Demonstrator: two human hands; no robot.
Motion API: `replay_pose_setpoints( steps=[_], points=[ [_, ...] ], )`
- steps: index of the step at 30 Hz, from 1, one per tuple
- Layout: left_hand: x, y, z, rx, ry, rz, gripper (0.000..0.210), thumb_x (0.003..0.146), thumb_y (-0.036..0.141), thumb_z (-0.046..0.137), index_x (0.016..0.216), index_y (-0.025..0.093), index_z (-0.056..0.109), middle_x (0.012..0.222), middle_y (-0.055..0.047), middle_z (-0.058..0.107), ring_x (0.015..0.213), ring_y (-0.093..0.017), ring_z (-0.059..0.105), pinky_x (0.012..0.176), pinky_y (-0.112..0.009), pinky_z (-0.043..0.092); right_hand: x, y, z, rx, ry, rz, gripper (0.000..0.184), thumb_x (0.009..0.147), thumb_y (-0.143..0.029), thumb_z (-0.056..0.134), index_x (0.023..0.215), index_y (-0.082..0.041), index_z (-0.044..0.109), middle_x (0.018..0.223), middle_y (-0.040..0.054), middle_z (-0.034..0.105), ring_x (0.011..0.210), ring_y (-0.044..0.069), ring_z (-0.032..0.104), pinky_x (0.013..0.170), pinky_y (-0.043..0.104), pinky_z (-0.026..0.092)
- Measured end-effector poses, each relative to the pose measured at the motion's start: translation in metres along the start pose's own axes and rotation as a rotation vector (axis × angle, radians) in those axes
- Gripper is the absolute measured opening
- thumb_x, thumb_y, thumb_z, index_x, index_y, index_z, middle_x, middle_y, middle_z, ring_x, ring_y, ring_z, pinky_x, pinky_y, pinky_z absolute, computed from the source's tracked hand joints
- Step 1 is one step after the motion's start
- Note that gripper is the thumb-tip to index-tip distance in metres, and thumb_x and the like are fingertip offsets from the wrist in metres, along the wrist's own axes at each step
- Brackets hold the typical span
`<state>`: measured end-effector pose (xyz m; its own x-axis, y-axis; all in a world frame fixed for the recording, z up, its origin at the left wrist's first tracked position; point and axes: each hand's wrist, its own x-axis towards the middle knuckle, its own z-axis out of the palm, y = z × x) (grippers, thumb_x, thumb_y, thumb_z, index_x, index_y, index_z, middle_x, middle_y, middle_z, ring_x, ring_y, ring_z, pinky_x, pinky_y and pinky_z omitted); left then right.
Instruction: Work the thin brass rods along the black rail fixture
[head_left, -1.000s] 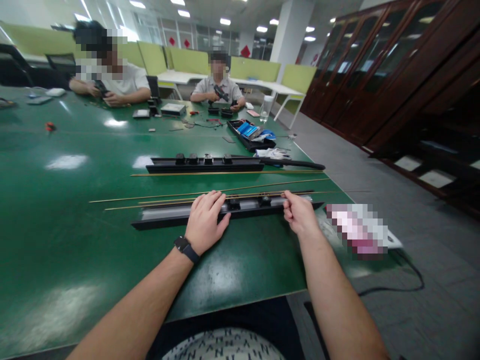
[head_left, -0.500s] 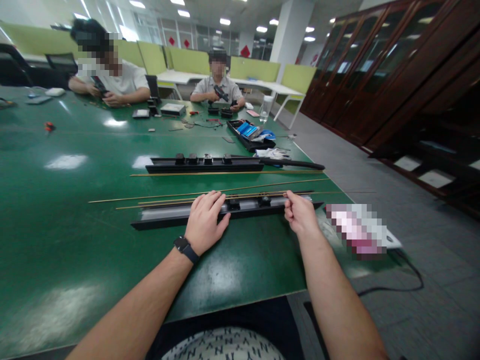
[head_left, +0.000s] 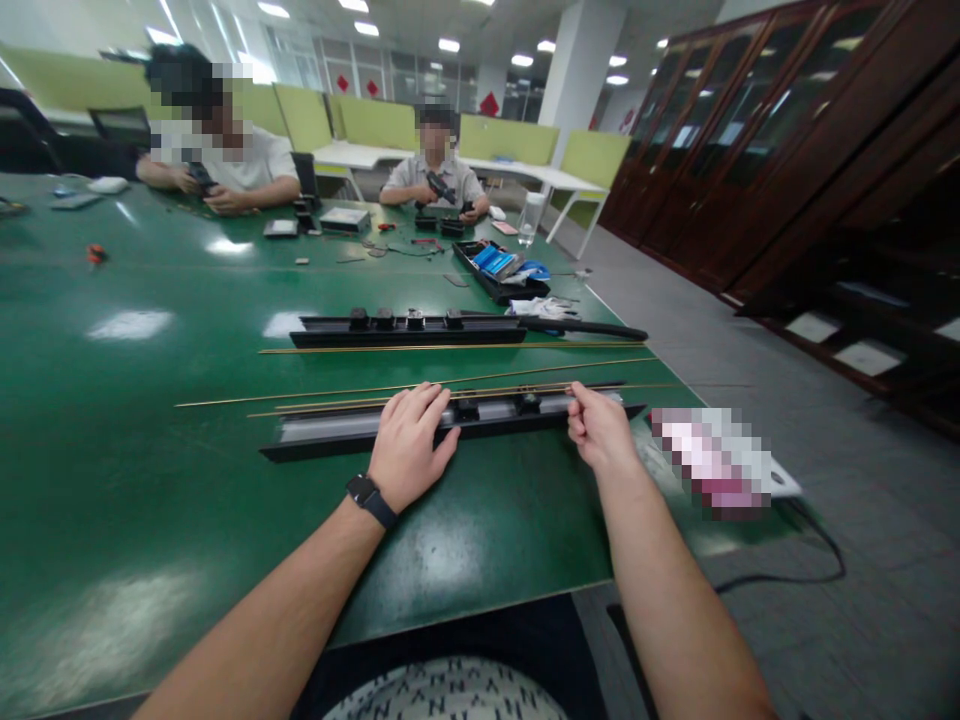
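In front of me lies a long black rail [head_left: 337,443] with a pale grey channel and small black blocks [head_left: 528,402] along it. Thin brass rods [head_left: 349,401] run lengthwise over its far edge. My left hand [head_left: 411,435] rests across the rail and rods, fingers stretched out and thumb apart; its fingertips cover part of the rods. Near the rail's right end my right hand [head_left: 598,425] is closed in a pinch on a thin brass rod [head_left: 679,385], which sticks out past it to the right. Two more rods lie just beyond the rail.
A second black rail [head_left: 409,337] with several blocks lies farther back on the green table [head_left: 187,520]. Behind it are white gloves [head_left: 544,308] and a black tray [head_left: 480,262] with blue parts. Two people sit across. A blurred-out item with a cable lies right.
The left end of one brass rod has slid slightly to the right. Both my hands stay almost in the same place.
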<state>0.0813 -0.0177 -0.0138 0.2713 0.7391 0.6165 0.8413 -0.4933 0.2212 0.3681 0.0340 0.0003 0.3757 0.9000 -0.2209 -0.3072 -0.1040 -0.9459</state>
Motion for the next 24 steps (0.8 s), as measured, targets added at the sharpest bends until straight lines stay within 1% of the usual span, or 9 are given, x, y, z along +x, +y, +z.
replay_pose_setpoints(
  steps=[6, 8, 13, 15, 20, 22, 24],
  points=[
    [0.0, -0.0004, 0.0002, -0.008, -0.005, -0.009, 0.046, 0.094, 0.034, 0.056, 0.138, 0.02, 0.055, 0.139, -0.013, 0.062, 0.135, -0.03, 0.052, 0.115, -0.051, 0.036, -0.0033, 0.0007, 0.0017, -0.033, -0.102, 0.021, 0.024, 0.084, -0.037, 0.076, 0.082, -0.017, 0.063, 0.049, -0.0058, 0.054, 0.027, 0.004, 0.033, 0.023, 0.014, 0.019],
    [0.0, -0.0004, 0.0001, -0.008, -0.006, -0.01, 0.046, 0.094, 0.034, 0.056, 0.138, 0.019, 0.055, 0.139, -0.013, 0.061, 0.135, -0.03, 0.052, 0.116, -0.05, 0.035, -0.0031, 0.0007, 0.0015, -0.034, -0.089, 0.01, 0.024, 0.084, -0.036, 0.076, 0.081, -0.017, 0.062, 0.049, -0.006, 0.053, 0.027, 0.004, 0.033, 0.023, 0.014, 0.02],
    [0.0001, 0.0006, -0.0008, -0.006, -0.003, -0.008, 0.046, 0.094, 0.034, 0.055, 0.138, 0.019, 0.055, 0.139, -0.013, 0.062, 0.135, -0.03, 0.052, 0.115, -0.05, 0.036, 0.0006, -0.0003, -0.0004, 0.003, 0.011, -0.016, 0.021, 0.087, -0.034, 0.072, 0.08, -0.017, 0.061, 0.048, -0.0062, 0.052, 0.027, 0.004, 0.034, 0.023, 0.015, 0.019],
    [0.0001, 0.0009, -0.001, -0.009, -0.001, -0.009, 0.046, 0.094, 0.034, 0.056, 0.138, 0.02, 0.055, 0.139, -0.013, 0.062, 0.135, -0.03, 0.052, 0.115, -0.05, 0.036, -0.0007, -0.0008, 0.0004, -0.003, -0.007, -0.003, 0.021, 0.088, -0.035, 0.071, 0.081, -0.017, 0.062, 0.048, -0.0057, 0.053, 0.027, 0.005, 0.034, 0.023, 0.015, 0.019],
    [0.0001, 0.0006, -0.0007, -0.014, -0.004, -0.012, 0.047, 0.093, 0.033, 0.057, 0.139, 0.02, 0.055, 0.139, -0.013, 0.062, 0.135, -0.03, 0.052, 0.116, -0.051, 0.035, -0.007, -0.0015, 0.0043, -0.05, -0.116, 0.024, 0.025, 0.084, -0.038, 0.076, 0.082, -0.017, 0.062, 0.049, -0.0054, 0.054, 0.027, 0.004, 0.033, 0.024, 0.014, 0.019],
    [0.0002, 0.0006, -0.0008, -0.014, -0.006, -0.011, 0.047, 0.093, 0.033, 0.057, 0.139, 0.02, 0.054, 0.139, -0.013, 0.061, 0.135, -0.03, 0.052, 0.116, -0.051, 0.035, -0.007, -0.0019, 0.0045, -0.045, -0.095, 0.016, 0.025, 0.084, -0.037, 0.076, 0.081, -0.017, 0.061, 0.049, -0.0059, 0.053, 0.027, 0.004, 0.033, 0.024, 0.014, 0.019],
    [0.0003, 0.0008, -0.0011, -0.011, -0.006, -0.012, 0.047, 0.094, 0.033, 0.056, 0.139, 0.02, 0.055, 0.139, -0.013, 0.061, 0.135, -0.029, 0.052, 0.116, -0.05, 0.035, -0.0053, -0.0021, 0.0038, -0.024, -0.045, 0.005, 0.024, 0.085, -0.035, 0.075, 0.08, -0.017, 0.06, 0.048, -0.0064, 0.053, 0.027, 0.004, 0.034, 0.024, 0.014, 0.019]
  ],
)
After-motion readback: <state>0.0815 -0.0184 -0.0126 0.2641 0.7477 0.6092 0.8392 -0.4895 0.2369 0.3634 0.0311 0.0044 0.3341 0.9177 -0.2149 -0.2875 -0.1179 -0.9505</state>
